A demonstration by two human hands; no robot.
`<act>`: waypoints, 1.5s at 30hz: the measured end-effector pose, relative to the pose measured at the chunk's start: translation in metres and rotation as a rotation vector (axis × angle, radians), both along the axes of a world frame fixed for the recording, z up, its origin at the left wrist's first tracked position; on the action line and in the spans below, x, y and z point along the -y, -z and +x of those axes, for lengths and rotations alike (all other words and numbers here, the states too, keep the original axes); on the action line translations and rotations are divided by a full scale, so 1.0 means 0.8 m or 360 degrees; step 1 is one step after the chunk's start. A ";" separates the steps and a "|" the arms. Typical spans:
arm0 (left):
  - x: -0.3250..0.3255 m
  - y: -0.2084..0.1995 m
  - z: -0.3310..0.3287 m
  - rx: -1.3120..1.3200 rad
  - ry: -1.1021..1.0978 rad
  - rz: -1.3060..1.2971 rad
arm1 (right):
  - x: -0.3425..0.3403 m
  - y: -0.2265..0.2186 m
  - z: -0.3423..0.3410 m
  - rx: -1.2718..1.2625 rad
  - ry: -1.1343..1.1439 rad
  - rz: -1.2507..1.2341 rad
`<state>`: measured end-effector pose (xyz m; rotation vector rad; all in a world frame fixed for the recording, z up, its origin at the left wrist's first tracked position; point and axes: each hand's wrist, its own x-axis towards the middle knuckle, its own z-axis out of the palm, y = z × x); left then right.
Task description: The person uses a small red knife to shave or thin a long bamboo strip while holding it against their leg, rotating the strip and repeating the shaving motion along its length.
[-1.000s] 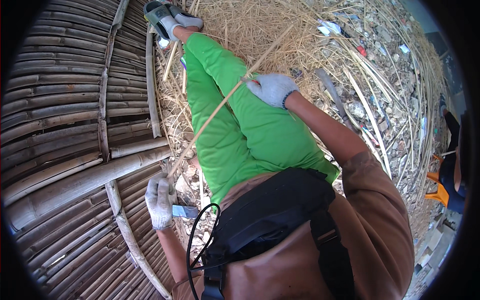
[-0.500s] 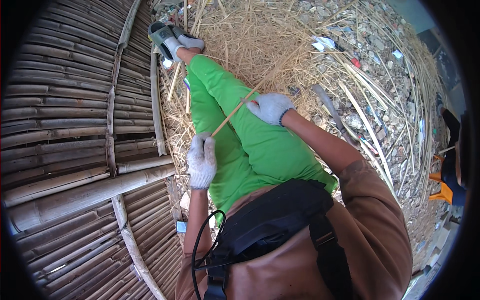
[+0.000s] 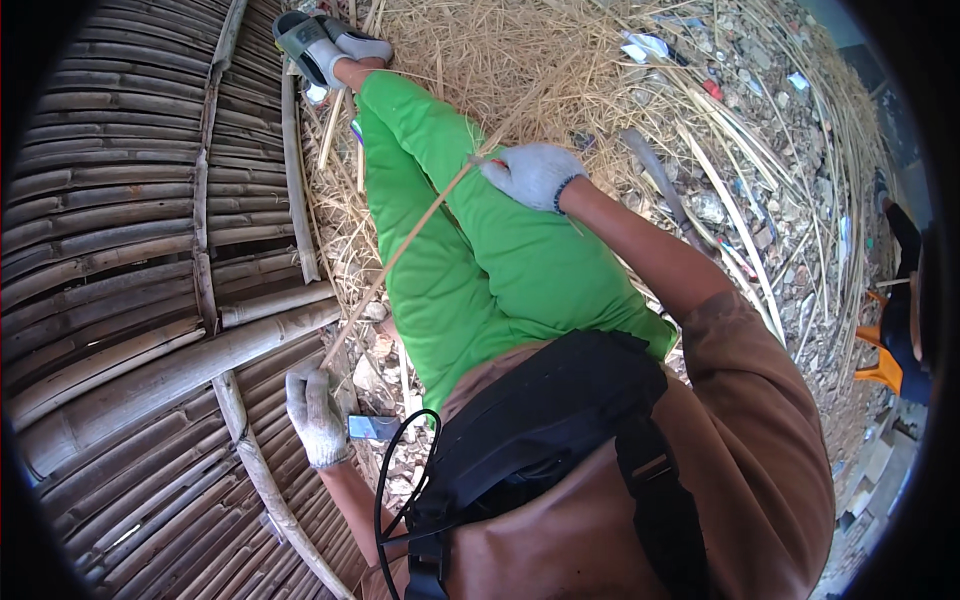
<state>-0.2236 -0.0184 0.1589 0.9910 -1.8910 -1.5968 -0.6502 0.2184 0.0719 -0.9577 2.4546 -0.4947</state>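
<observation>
A thin strip slants between both gloved hands: the right hand pinches its upper end, the left hand seemingly grips its lower end.

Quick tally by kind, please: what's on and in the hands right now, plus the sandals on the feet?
Work gloves: 2, on left hand and right hand
Thin bamboo strip: 1, held at both ends
Knife blade: 1, by the left hand
Sandals: 2
Total: 6

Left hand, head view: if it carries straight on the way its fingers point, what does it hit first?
Judging loosely, the gloved left hand points up and left, so it would first meet the thick bamboo pole of the woven bamboo panel. Depth is unclear.
</observation>
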 end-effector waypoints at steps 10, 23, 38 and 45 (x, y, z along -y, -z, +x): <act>-0.024 0.056 -0.143 0.0162 0.0427 -0.0380 | 0.003 -0.011 0.000 0.0005 0.0015 0.0076; -0.001 0.051 -0.142 0.0105 0.0298 -0.0466 | 0.001 0.008 -0.007 0.0080 0.0061 0.0070; -0.002 0.047 -0.147 0.0100 0.0375 -0.0325 | 0.003 -0.006 -0.005 0.0082 0.0047 0.0108; -0.021 0.076 -0.242 0.0024 0.0542 -0.0666 | 0.010 0.004 -0.008 0.0117 0.0023 0.0073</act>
